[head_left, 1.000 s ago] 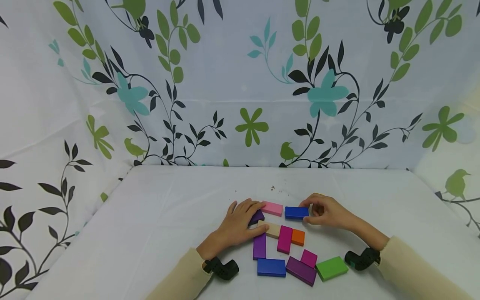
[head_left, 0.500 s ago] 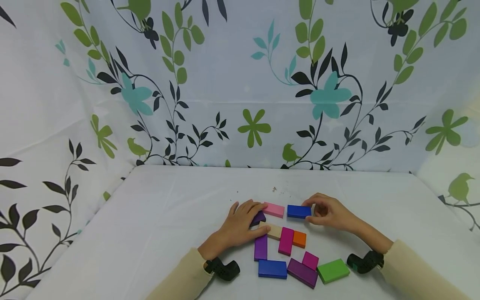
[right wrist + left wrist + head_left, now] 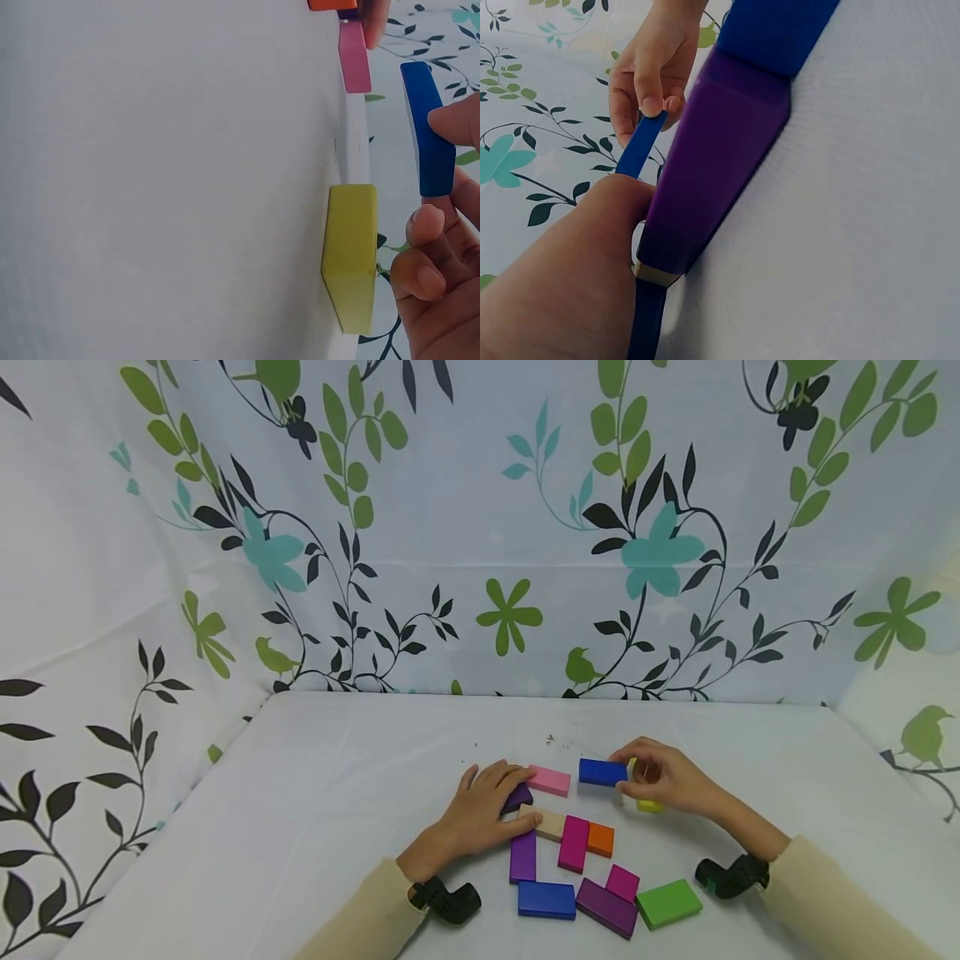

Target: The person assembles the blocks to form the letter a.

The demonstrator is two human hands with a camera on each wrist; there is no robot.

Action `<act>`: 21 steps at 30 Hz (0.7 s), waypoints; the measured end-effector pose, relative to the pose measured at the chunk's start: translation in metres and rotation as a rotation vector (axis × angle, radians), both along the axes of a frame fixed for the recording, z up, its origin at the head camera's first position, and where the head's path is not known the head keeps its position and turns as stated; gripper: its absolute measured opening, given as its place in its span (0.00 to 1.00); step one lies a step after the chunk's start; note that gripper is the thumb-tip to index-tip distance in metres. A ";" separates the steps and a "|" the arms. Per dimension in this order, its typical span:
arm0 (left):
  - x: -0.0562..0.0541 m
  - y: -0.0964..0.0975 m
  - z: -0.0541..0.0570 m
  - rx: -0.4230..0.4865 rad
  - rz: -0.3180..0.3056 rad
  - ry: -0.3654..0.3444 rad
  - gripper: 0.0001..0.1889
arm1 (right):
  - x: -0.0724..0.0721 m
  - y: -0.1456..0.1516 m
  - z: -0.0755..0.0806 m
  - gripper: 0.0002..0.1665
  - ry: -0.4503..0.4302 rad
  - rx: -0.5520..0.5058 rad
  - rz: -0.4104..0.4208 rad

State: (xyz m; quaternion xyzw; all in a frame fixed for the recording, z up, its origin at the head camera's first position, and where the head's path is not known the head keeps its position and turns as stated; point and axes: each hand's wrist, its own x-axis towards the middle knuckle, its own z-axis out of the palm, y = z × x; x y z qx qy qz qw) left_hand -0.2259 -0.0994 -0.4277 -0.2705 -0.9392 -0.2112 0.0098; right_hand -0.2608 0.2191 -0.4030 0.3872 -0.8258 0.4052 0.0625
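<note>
Thumb and fingers of the right hand (image 3: 670, 777) pinch a blue block (image 3: 602, 772), raised right of centre in the frame's lower half; a yellow block (image 3: 649, 806) peeks out below. The left hand (image 3: 474, 812), fingers extended, covers part of a purple block (image 3: 517, 797).

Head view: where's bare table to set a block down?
Table is bare left of the left hand and right of the right hand. Smaller gap: between orange block, green block and right hand. Crowded: left hand to green block.
</note>
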 end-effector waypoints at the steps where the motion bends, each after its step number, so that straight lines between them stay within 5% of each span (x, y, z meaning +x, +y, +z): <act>1: 0.000 0.000 0.000 -0.001 0.003 -0.004 0.36 | -0.001 0.000 0.000 0.18 0.002 -0.001 -0.001; 21: 0.001 0.001 0.000 0.005 0.001 0.007 0.36 | -0.019 0.008 -0.001 0.17 -0.054 0.029 -0.103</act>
